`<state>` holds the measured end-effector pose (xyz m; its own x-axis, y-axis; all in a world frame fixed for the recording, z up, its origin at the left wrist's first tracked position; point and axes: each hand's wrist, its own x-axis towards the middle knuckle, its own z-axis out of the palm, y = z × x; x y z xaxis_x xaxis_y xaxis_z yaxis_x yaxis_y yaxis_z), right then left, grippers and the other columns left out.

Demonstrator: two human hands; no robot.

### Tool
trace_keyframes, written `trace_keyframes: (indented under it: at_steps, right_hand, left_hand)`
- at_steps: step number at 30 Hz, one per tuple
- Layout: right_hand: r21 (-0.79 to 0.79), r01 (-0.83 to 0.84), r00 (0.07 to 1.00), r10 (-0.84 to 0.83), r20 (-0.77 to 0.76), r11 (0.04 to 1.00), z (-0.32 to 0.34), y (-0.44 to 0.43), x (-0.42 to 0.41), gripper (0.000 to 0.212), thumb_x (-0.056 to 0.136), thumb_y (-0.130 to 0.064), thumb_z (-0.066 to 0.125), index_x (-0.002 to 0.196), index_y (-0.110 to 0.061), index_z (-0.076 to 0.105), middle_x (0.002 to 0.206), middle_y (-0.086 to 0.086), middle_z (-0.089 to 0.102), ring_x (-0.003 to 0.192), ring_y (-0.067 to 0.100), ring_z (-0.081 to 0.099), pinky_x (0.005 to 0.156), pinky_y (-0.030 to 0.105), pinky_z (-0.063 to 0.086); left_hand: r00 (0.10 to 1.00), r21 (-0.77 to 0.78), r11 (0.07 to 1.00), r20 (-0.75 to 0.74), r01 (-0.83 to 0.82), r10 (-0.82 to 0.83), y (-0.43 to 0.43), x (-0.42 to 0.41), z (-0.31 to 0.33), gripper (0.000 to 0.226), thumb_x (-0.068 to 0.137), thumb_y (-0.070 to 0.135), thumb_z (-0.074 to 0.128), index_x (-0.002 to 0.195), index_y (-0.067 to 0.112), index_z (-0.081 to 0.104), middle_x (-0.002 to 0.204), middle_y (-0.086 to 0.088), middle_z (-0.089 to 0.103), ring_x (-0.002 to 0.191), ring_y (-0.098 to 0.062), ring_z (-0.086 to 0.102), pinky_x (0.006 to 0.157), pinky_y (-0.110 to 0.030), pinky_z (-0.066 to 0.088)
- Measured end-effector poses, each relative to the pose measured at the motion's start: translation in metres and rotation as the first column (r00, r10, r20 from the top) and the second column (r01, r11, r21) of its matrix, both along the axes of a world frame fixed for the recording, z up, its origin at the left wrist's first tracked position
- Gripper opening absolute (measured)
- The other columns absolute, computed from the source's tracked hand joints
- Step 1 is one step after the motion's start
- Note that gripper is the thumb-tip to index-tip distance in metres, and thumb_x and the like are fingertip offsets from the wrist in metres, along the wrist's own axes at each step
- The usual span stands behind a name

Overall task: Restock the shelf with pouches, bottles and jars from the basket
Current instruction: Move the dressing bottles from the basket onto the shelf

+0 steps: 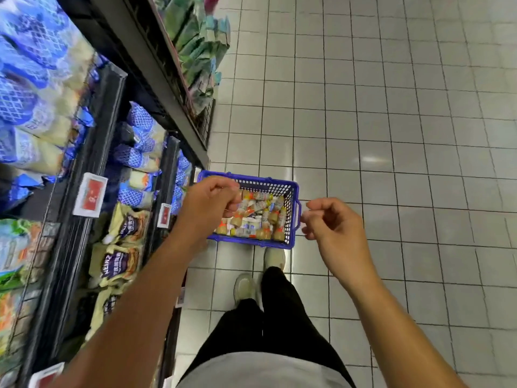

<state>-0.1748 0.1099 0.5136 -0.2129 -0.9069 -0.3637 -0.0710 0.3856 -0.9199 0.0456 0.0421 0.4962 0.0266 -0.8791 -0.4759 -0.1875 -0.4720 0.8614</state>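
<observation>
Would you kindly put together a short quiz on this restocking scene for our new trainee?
1. True or false: the blue basket stands on the tiled floor.
2. On which side of the person does the shelf stand? A) left B) right C) behind
3. Fill in: the ___ hand shows over the bottles in the basket.

Key: 1 true. 2 A. 3 left; the left hand hangs above the basket's contents, fingers curled.
</observation>
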Motion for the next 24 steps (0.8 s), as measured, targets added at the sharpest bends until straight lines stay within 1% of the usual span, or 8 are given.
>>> trace_keyframes:
  at_steps: [4, 7, 10, 17, 19, 21, 23, 24]
  right_hand:
    - [0.106, -0.032, 0.999, 0.036, -0.040, 0.994, -0.040, -0.029, -0.020, 0.009, 0.097, -0.007, 0.060, 0.099, -0.015, 0.063, 0.091, -0.003, 0.071, 0.072, -0.003, 0.067, 0.058, 0.012, 0.051]
    - [0.205, -0.111, 0.987, 0.132, -0.093, 0.973, -0.078, -0.051, -0.030, 0.012, 0.098, -0.017, 0.059, 0.110, -0.017, 0.060, 0.106, 0.002, 0.067, 0.081, 0.003, 0.066, 0.057, 0.010, 0.050]
    - [0.304, -0.163, 0.975, 0.200, -0.096, 0.939, -0.123, -0.068, -0.032, 0.014, 0.098, -0.019, 0.060, 0.111, -0.022, 0.056, 0.105, -0.003, 0.067, 0.085, 0.006, 0.067, 0.056, 0.011, 0.050]
    - [0.547, -0.153, 0.965, 0.244, -0.098, 0.823, -0.284, -0.092, -0.023, 0.017, 0.093, -0.018, 0.066, 0.107, -0.015, 0.055, 0.112, 0.014, 0.068, 0.098, 0.031, 0.069, 0.088, 0.050, 0.058]
    - [0.602, -0.139, 0.958, 0.261, -0.119, 0.786, -0.341, -0.097, -0.019, 0.015, 0.093, -0.019, 0.064, 0.105, -0.014, 0.057, 0.109, 0.016, 0.067, 0.093, 0.029, 0.065, 0.086, 0.044, 0.056]
    - [0.639, -0.133, 0.946, 0.290, -0.146, 0.757, -0.398, -0.100, -0.015, 0.007, 0.092, -0.019, 0.063, 0.088, -0.019, 0.057, 0.095, 0.012, 0.062, 0.085, 0.024, 0.058, 0.069, 0.027, 0.049]
    - [0.683, -0.135, 0.926, 0.336, -0.170, 0.718, -0.454, -0.102, -0.012, 0.026, 0.091, -0.018, 0.063, 0.070, -0.024, 0.049, 0.089, 0.009, 0.057, 0.083, 0.021, 0.053, 0.055, 0.024, 0.037]
    - [0.712, -0.132, 0.919, 0.355, -0.174, 0.690, -0.478, -0.103, -0.011, 0.025, 0.092, -0.019, 0.063, 0.070, -0.023, 0.051, 0.091, 0.011, 0.059, 0.085, 0.021, 0.055, 0.058, 0.024, 0.036]
  left_hand:
    - [0.999, 0.128, 0.991, 0.005, -0.048, 0.047, -0.023, -0.011, -0.040, 0.017, 0.083, 0.025, 0.064, 0.072, 0.034, 0.073, 0.067, 0.001, 0.069, 0.061, -0.012, 0.063, 0.062, -0.029, 0.057]
    - [0.998, 0.179, 0.981, 0.021, -0.069, 0.066, -0.034, -0.019, -0.080, 0.020, 0.090, 0.019, 0.062, 0.076, 0.028, 0.073, 0.063, 0.004, 0.069, 0.056, -0.007, 0.063, 0.056, -0.022, 0.057]
    - [0.997, 0.245, 0.967, 0.048, -0.072, 0.063, -0.043, -0.023, -0.125, 0.012, 0.092, 0.014, 0.061, 0.085, 0.021, 0.068, 0.061, 0.006, 0.069, 0.052, -0.006, 0.062, 0.054, -0.020, 0.056]
    - [0.980, 0.448, 0.890, 0.197, -0.087, -0.003, -0.063, -0.024, -0.288, 0.026, 0.093, 0.017, 0.060, 0.068, 0.023, 0.062, 0.052, 0.007, 0.062, 0.050, -0.011, 0.056, 0.050, -0.025, 0.051]
    - [0.967, 0.521, 0.851, 0.245, -0.071, -0.069, -0.066, -0.024, -0.348, 0.020, 0.092, 0.019, 0.058, 0.072, 0.023, 0.062, 0.053, 0.009, 0.062, 0.052, -0.011, 0.058, 0.049, -0.024, 0.052]
    - [0.949, 0.568, 0.822, 0.276, -0.030, -0.156, -0.068, -0.022, -0.405, 0.018, 0.089, 0.027, 0.055, 0.076, 0.021, 0.066, 0.060, 0.006, 0.066, 0.055, -0.018, 0.061, 0.057, -0.029, 0.054]
    - [0.929, 0.587, 0.810, 0.300, -0.002, -0.215, -0.071, -0.021, -0.459, 0.018, 0.086, 0.031, 0.054, 0.078, 0.019, 0.064, 0.083, -0.007, 0.073, 0.070, -0.032, 0.066, 0.067, -0.035, 0.055]
    - [0.913, 0.593, 0.805, 0.326, 0.005, -0.246, -0.073, -0.020, -0.484, 0.016, 0.085, 0.034, 0.054, 0.077, 0.022, 0.062, 0.093, -0.009, 0.073, 0.080, -0.033, 0.067, 0.076, -0.040, 0.057]
